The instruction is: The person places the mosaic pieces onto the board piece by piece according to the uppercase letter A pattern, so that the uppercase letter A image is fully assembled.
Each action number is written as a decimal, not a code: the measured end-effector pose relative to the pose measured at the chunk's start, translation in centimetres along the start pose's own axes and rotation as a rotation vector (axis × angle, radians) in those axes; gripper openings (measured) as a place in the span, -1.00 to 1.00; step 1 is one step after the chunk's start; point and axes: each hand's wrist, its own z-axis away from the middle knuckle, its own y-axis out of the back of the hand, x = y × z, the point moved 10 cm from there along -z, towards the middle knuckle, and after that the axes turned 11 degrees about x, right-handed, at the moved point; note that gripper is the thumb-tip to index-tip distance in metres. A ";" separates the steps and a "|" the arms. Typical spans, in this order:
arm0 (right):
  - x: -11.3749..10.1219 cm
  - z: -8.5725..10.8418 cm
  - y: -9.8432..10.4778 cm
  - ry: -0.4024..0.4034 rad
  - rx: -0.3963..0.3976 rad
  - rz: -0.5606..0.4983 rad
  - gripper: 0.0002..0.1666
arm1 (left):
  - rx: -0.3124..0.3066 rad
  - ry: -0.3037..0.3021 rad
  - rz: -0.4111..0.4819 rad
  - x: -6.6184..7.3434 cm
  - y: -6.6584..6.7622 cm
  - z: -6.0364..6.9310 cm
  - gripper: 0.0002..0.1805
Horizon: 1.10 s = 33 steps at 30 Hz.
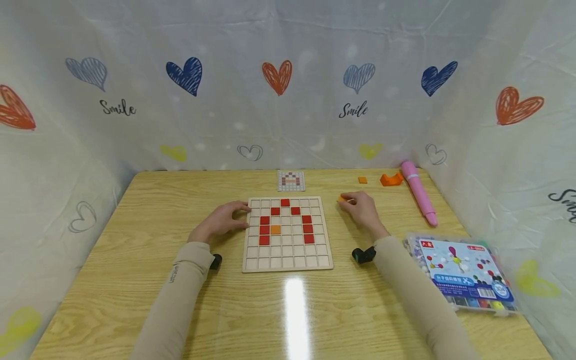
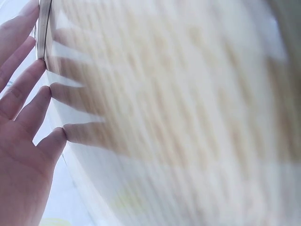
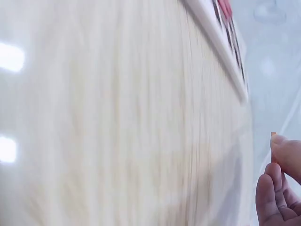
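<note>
A square wooden grid board lies mid-table, with several red tiles set in an arch and one orange tile beside the left column. Along the board's left edge rests my left hand, its fingers fairly straight; the left wrist view shows those fingertips against the table and board edge. To the right of the board, above the table, my right hand pinches another orange tile between thumb and fingers. In the right wrist view that orange tile appears edge-on.
Behind the board lies a small pattern card. At the back right are a loose orange tile, an orange curved block and a pink pen-shaped object. A clear plastic case with a printed label sits at the right.
</note>
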 end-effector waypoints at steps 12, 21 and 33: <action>-7.2 4.4 -4.0 0.156 -0.141 -0.042 -0.62 | 0.000 0.006 0.001 0.3 0.2 0.1 -0.47; -9.4 5.9 -5.9 0.180 -0.208 -0.065 -0.65 | -0.006 0.003 0.011 0.2 0.1 0.2 -0.48; -11.2 5.4 -8.1 0.249 -0.253 -0.043 -0.63 | 0.032 0.014 0.041 0.3 0.3 0.1 -0.53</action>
